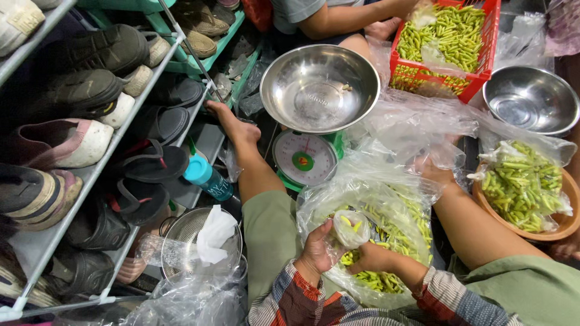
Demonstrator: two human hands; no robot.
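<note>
Seated on the floor, legs stretched forward, with a large clear plastic bag of green chillies (393, 211) spread open across the lap. Holding a small clear bag of chillies (351, 228) between both hands, just above the large bag's heap. Left hand (317, 250) cupped under and beside the small bag, fingers (329, 236) curled onto the plastic and gripping it. Right hand (370, 258) closed around the bag's lower edge from the other side, fingers wrapped in, also grasping the film. Judged light: only a handful of chillies inside. Soft and shapeless too, thin film that sags and crumples, slippery to the touch, easily torn by stems. Best taken at the gathered neck, or supported from beneath as here, since squeezing the middle would bruise the pods. Ahead, a steel weighing pan (319, 87) sitting on a green kitchen scale (305, 160), nearly bare. To the right, a red plastic basket (444, 45) of more chillies, an empty steel bowl (530, 99), and a wooden bowl (525, 193) lined with plastic and filled with chillies. To the left, a shoe rack (90, 133) loaded with shoes and sandals, a teal-capped bottle (207, 177), and a metal strainer (199, 241) holding crumpled white tissue. Opposite, another person's forearm (338, 21) beside the basket.
</note>
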